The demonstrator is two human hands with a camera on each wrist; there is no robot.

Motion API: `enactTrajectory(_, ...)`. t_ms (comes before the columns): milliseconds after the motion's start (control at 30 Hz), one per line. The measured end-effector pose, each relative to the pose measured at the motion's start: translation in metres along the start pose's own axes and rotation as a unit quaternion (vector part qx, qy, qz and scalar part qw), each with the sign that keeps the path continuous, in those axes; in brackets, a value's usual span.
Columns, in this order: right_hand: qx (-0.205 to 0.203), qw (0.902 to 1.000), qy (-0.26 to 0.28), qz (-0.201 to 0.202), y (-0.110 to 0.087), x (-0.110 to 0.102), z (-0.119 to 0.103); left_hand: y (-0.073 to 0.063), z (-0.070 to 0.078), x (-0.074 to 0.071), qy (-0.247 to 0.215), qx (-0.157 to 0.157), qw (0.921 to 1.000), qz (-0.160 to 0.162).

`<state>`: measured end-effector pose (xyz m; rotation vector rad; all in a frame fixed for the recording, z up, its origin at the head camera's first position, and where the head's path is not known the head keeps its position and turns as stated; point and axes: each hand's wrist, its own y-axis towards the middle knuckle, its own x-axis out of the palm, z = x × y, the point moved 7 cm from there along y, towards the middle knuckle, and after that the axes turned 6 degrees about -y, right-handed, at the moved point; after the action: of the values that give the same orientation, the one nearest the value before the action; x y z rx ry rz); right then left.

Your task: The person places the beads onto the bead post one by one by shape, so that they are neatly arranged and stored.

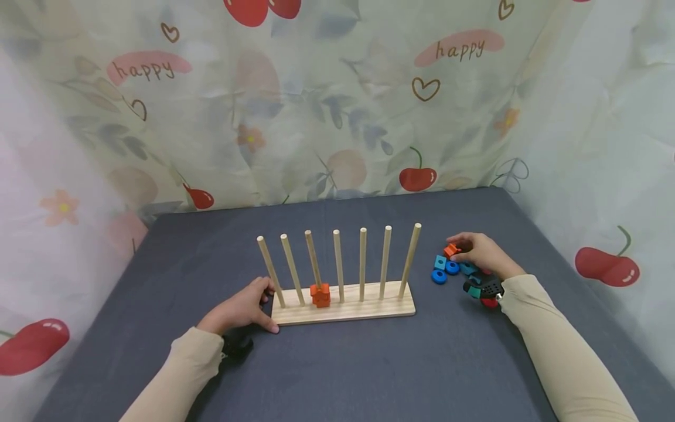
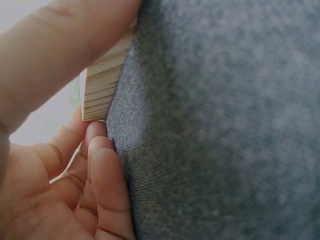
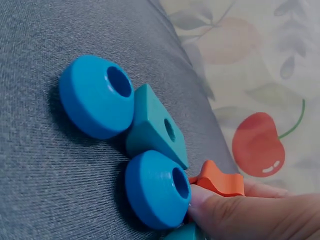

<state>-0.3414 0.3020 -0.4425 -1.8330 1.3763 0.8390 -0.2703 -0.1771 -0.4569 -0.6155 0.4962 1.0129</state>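
A wooden peg board (image 1: 348, 312) with a row of several upright pegs stands on the dark table. Orange beads (image 1: 320, 296) sit at the foot of its third peg from the left. At the board's left end, my left hand (image 1: 242, 308) grips it, thumb along the front edge and fingers at the far side. Off to the right, my right hand (image 1: 487, 253) pinches an orange bead (image 3: 220, 181) with wavy edges between thumb and fingers. Beside that hand lie two blue round beads (image 3: 86, 100) and a teal square bead (image 3: 150, 122), each with a hole.
More beads, teal (image 1: 467, 268) and red (image 1: 489, 303), lie partly hidden under the right hand and its black wrist camera (image 1: 491, 286). A patterned curtain (image 1: 327, 105) hangs along the back and sides of the dark tabletop (image 1: 337, 369).
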Motion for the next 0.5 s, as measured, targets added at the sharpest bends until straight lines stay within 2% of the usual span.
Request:
enactTrajectory(300,0.012,0.9998,-0.002,0.016,-0.0008,0.0,0.0017,0.0,-0.0003,0.0011,-0.002,0.002,1.0,0.0)
enactTrajectory(500,0.006,0.9991,0.017,0.039,-0.0048,-0.0059,-0.0008,-0.0008,0.0006,0.0004,-0.006,0.001,1.0,0.0)
